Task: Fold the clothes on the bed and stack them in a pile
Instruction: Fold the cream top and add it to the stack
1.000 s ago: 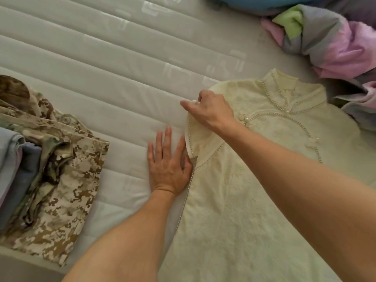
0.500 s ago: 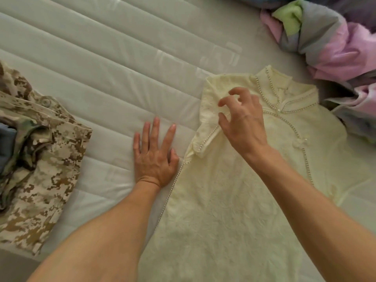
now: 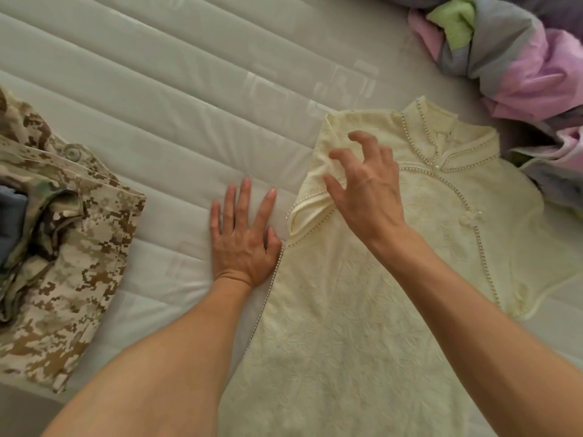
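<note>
Cream dress (image 3: 362, 310) lay flat on the bed (image 3: 157, 105) with one sleeve turned in, the right hand (image 3: 366, 190) clawed loosely above it holding nothing, the left hand (image 3: 243, 238) pressed flat beside, camouflage pile (image 3: 63, 247) already folded.

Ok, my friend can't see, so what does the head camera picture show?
Two bare hands work on a cream dress spread on a bed: the left hand lies flat beside its edge, the right hand, fingers curled, is over its folded-in sleeve. Folded camouflage clothes sit left, a pink bundle top right.
</note>
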